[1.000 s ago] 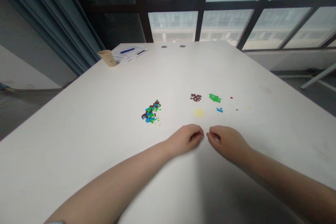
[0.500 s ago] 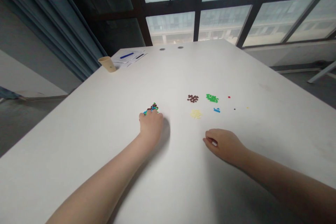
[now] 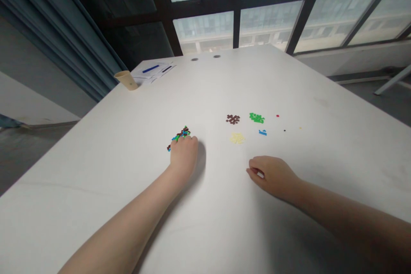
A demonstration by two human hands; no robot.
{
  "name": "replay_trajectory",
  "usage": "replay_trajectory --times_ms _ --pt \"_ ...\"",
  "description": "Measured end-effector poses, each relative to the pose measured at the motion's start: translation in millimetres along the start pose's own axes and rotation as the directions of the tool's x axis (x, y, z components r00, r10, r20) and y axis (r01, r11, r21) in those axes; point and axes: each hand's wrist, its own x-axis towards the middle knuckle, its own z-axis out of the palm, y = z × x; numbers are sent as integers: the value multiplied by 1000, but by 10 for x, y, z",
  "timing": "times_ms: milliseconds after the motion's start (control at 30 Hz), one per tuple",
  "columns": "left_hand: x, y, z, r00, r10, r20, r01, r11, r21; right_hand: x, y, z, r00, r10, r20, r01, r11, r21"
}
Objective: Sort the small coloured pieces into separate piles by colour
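Note:
My left hand (image 3: 183,155) lies on the white table (image 3: 128,128) with its fingers curled over the near edge of a mixed pile of tiny coloured bricks (image 3: 180,133), hiding part of it. I cannot make out what the fingertips grip. My right hand (image 3: 272,175) rests on the table to the right, fingers curled into a loose fist, apart from every pile. Beyond it lie small sorted heaps: brown (image 3: 233,119), green (image 3: 257,117), pale yellow (image 3: 236,138) and a few blue pieces (image 3: 262,132).
Single red (image 3: 277,116), dark (image 3: 284,130) and yellow (image 3: 300,128) bits lie further right. A paper cup (image 3: 127,80) and papers with a blue pen (image 3: 150,70) sit at the far left corner. Large windows stand behind the table.
My left hand has moved from beside the right hand leftward and forward onto the mixed pile, then settled there. The right hand stayed nearly in place.

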Motion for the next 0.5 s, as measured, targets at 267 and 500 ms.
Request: replay_trajectory --times_ms 267,500 --pt "-2 26 5 989 111 -98 -128 973 -194 0 16 9 1000 -26 1 26 1000 4" --pt "-121 234 54 938 342 -63 -133 185 -974 -6 8 -3 999 -24 -21 24 1000 14"
